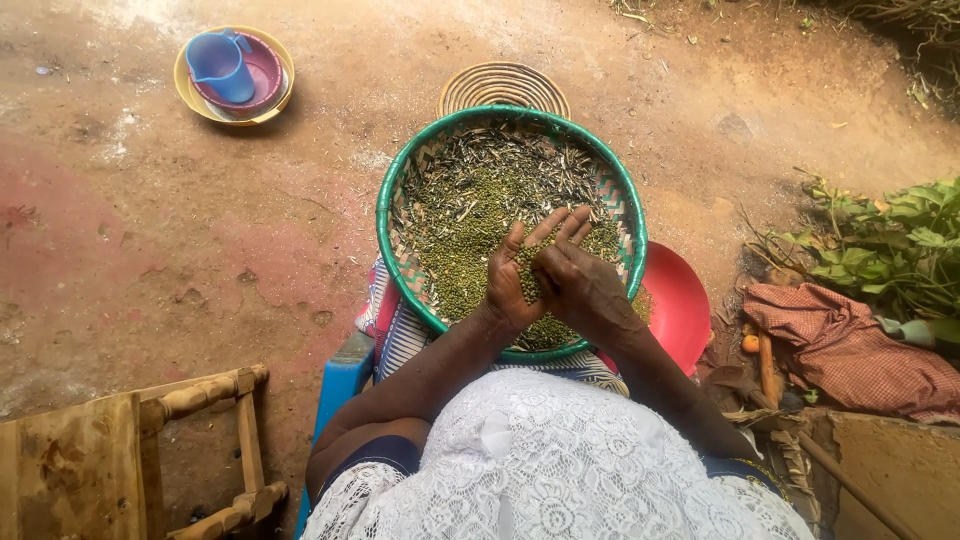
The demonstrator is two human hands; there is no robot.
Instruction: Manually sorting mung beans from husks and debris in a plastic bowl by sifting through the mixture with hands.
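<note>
Figure, left to right. A wooden stool [150, 450] stood at your lower left on the dirt ground [150, 220], and a blue jug [220, 65] sat in stacked bowls [265, 100] well apart at the upper left. On your lap rested the green-rimmed basket [400, 180], filled with small green beans [470, 240] mixed with dry husks [520, 155]; a flat woven mat [503, 85] lay just beyond it. Your left hand [512, 285] was cupped palm up over the basket, fingers half open, cradling a small heap of beans. Your right hand [580, 285] lay against it, fingers extended and pressed over the heap; whether it pinched any beans could not be told from this angle. A red bowl [680, 305] showed just behind the basket at your right, with a checked cloth [850, 345] and leafy stems [890, 240] farther right.

Risks, as judged: beans could have slipped between your half-open fingers and past the rim onto the dirt, and the basket, balanced on your knees with neither hand holding it, could have tipped.
</note>
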